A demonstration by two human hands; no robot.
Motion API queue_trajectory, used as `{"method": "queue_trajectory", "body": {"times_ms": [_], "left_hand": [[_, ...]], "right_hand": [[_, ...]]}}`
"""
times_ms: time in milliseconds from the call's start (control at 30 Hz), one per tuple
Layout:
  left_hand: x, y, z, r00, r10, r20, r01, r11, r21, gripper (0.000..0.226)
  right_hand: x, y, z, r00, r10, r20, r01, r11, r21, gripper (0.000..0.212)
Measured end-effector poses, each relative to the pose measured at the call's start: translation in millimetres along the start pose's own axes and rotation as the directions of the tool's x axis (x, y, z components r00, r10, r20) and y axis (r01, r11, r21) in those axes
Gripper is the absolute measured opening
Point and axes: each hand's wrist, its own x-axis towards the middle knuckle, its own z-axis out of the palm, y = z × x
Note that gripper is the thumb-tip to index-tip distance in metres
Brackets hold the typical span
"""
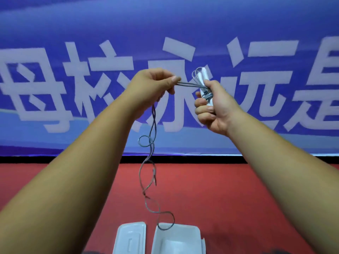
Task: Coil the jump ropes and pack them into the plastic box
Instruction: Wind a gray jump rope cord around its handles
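The person holds both arms up in front of a big blue banner (110, 24) printed with large white Chinese characters; the ones that can be read are 母校永远是, the last cut off at the right edge.

The right hand (214, 109) is wrapped in a fist around the white handles (203, 76) of a jump rope, which stand upright with their tops poking above the fingers. A few turns of the grey cord (153, 125) are already wound across the handles, and small loops of it arch over their tops.

The left hand (154, 83) sits just beside it at the same height, thumb and fingertips pinching a doubled stretch of the cord that runs taut across to the handles. From under this hand the rest of the cord hangs straight down, twisted on itself with a small loop partway.

Its lowest loop dangles over the far rim of the open white plastic box (192, 231), which sits on the red surface (238, 189) at the near edge. The box's lid (130, 237) lies flat just to its left. No label on either can be made out.
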Motion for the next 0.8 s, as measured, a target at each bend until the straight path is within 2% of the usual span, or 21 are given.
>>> {"method": "queue_trajectory", "body": {"times_ms": [167, 300, 400, 500, 600, 800], "left_hand": [[-27.3, -0.6, -16.0, 0.993, -0.038, 0.116, 0.020, 0.988, 0.152, 0.018], [-57.3, -46.9, -10.5, 0.949, -0.169, 0.266, 0.072, 0.938, 0.339, 0.015], [-88.4, -95.7, 6.1, 0.908, -0.270, 0.321, 0.133, 0.912, 0.389, 0.017], [-121.3, -151.3, 23.8, 0.852, -0.352, 0.386, 0.223, 0.913, 0.341, 0.018], [-150.6, -200.4, 41.1, 0.815, -0.395, 0.425, 0.320, 0.917, 0.239, 0.020], [-190.9, -272.8, 72.0, 0.748, -0.475, 0.465, 0.470, 0.872, 0.134, 0.020]], "right_hand": [[-12.7, 6.0, 7.3, 1.000, 0.016, 0.019, -0.017, 1.000, 0.011, 0.033], [-16.8, 39.4, 0.3, 0.998, 0.065, 0.023, -0.064, 0.997, -0.040, 0.025], [-20.9, 83.2, -10.3, 0.984, 0.174, 0.046, -0.167, 0.977, -0.130, 0.022], [-22.1, 134.1, -28.3, 0.952, 0.298, 0.067, -0.285, 0.946, -0.155, 0.017], [-20.7, 182.0, -54.1, 0.919, 0.388, 0.067, -0.381, 0.919, -0.100, 0.017], [-11.5, 258.3, -99.3, 0.892, 0.451, 0.024, -0.451, 0.892, 0.027, 0.012]]}}
